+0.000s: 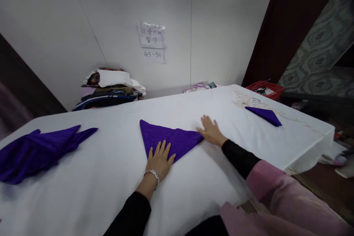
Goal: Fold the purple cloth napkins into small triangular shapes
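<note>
A purple cloth napkin [168, 137], folded into a triangle, lies flat in the middle of the white-covered table [110, 199]. My left hand [160, 160] rests on the napkin's near part, palm down with fingers spread. At the napkin's right corner, my right hand [211, 131] lies with fingers stretched out, its thumb side by the tip. On the left is a loose, rumpled heap of purple cloth [41, 151]. Farther right sits another purple napkin [264, 115], folded into a narrow, pointed shape.
A stack of folded clothes [110, 88] stands against the wall behind the table. Paper signs [152, 42] hang on that wall. A red basket [267, 90] holding small items is beyond the table's right back corner. Lilac fabric [197, 86] lies at the back edge.
</note>
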Available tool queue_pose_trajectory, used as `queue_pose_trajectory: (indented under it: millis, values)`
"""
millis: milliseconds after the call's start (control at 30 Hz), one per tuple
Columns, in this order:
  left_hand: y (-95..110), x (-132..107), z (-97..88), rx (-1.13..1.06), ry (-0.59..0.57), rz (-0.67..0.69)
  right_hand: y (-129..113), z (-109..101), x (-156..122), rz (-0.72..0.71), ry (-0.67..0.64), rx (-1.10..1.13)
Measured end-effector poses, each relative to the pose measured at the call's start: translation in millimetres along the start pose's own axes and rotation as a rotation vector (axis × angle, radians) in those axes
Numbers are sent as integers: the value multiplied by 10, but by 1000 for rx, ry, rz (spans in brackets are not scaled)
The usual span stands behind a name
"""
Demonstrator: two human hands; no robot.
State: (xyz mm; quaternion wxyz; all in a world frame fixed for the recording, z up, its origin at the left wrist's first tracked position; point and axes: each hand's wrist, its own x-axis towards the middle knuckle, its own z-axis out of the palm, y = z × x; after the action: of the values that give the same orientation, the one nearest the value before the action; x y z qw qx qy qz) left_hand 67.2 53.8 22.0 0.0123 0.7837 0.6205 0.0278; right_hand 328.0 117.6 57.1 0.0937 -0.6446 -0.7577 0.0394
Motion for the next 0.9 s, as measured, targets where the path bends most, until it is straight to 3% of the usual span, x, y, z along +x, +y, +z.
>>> queue_pose_trajectory:
  millis: [133, 200, 267, 367, 567, 667, 800, 900]
  values:
    - [-5, 7, 13, 9, -10, -2, -816, 225, -35, -340, -55, 168]
    - [-5, 9, 19, 8, -17, -3, -1034, 353, -28, -389, -78, 198]
    - [-3, 10, 24, 9, -16, -7, -1064, 451, -5, -395, -92, 194]
    - [-1, 8, 30, 11, -7, -1, -819, 509, 57, -345, -99, 146]
    - [-13, -2, 28, -9, -16, 8, 35, 438, 224, -70, -109, 2]
    - [-15, -4, 40, -9, -7, 12, 353, 406, 276, 46, -122, -70]
    - [-15, 0, 53, -23, 2, 15, 582, 336, 293, 130, -110, -104]
    - [-12, 6, 49, -24, 6, 13, 575, 238, 279, 187, -92, -114]
